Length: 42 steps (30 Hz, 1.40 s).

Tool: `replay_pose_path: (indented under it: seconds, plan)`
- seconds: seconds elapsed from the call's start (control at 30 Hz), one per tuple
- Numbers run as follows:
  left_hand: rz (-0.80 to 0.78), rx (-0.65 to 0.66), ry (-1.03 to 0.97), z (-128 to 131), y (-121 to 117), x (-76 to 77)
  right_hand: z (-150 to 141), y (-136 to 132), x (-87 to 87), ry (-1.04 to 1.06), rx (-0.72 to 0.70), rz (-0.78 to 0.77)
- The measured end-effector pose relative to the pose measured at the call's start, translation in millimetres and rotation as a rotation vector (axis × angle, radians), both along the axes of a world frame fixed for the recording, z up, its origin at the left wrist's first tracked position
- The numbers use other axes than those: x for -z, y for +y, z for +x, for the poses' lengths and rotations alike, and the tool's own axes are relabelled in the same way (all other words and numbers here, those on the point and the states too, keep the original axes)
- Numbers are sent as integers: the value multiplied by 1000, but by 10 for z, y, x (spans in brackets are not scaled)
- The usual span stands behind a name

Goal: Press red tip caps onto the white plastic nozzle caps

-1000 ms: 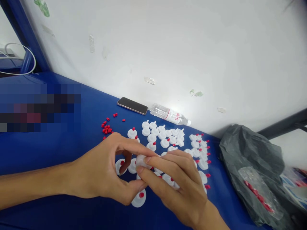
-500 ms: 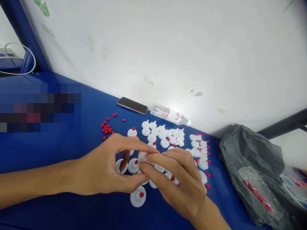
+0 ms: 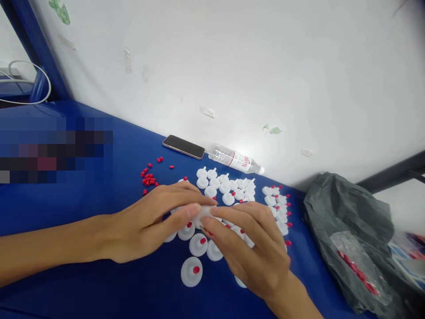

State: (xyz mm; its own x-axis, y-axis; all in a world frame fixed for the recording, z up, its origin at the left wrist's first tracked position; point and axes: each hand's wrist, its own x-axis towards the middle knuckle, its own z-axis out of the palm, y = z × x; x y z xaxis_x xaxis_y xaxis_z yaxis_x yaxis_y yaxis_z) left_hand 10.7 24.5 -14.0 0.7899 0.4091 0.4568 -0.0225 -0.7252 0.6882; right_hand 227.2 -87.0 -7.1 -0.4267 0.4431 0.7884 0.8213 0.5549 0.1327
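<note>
Blue tabletop (image 3: 122, 186) bearing white discs (image 3: 188, 275), white wall (image 3: 232, 66) behind

Plastic nearly everywhere, from dull to glossy

The round white pieces (image 3: 188, 275) look like smooth, faintly translucent plastic with a soft sheen; the pale held piece (image 3: 199, 218) has a similar milky finish. The small red caps (image 3: 152, 181) appear to be opaque plastic. Beneath them, the blue table (image 3: 116, 292) is smooth and lightly glossy. The phone (image 3: 183, 147) has a dark, glassy face. The bottle (image 3: 221, 154) is clear, shiny, ridged plastic. The grey bag (image 3: 352, 201) is crumpled, dull plastic film, the pouch (image 3: 349, 243) transparent and glossy. The wall (image 3: 232, 66) looks smooth, with a satin glow.
</note>
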Motion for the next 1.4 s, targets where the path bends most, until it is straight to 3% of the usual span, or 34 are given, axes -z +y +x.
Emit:
replay_pose_path:
  seconds: [0.2, 0.47, 1.4]
  plan:
    - [144, -223, 167, 27, 188, 176, 64, -10, -71, -2, 25, 10]
    - [318, -189, 159, 40, 245, 291, 88, -27, -87, -15, 35, 6]
    - [379, -130, 251, 15, 238, 345, 62, 18, -37, 15, 49, -81]
